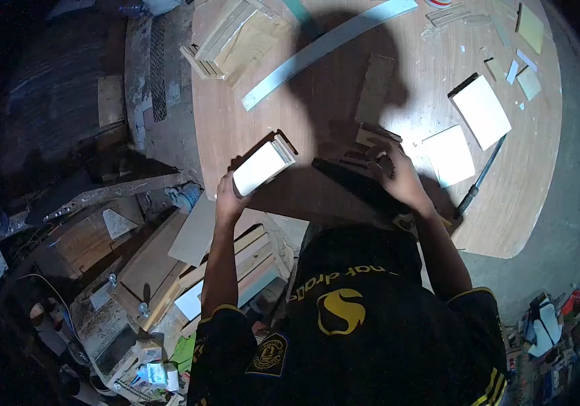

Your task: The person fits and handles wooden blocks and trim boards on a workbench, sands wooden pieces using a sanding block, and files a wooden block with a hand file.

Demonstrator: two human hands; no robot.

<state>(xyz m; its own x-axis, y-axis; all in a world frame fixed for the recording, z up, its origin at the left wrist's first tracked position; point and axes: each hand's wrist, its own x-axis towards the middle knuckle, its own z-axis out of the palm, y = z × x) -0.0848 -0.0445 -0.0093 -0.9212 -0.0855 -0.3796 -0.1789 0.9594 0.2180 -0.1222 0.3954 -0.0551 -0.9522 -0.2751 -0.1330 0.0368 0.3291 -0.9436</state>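
My left hand [231, 194] is wrapped round the near end of a small stack of boards [261, 168] with a white top face, at the table's left front. On the right, my right hand [402, 179] has its fingers curled against a small wooden piece [376, 135], partly lost in shadow. Below that hand lies a dark, tapered handsaw [354, 184], its handle end close to my body. A longer brown wood strip [375, 86] lies just beyond the fingers. White-faced boards [450, 155] rest to the right of my right hand.
The wooden table [506, 227] carries a long curved white strip [330, 51], an open wooden box-like piece [242, 40], another white board [481, 111], a long thin tool with a dark handle [469, 198] and scattered offcuts. Planks [249, 254] lean at the lower left.
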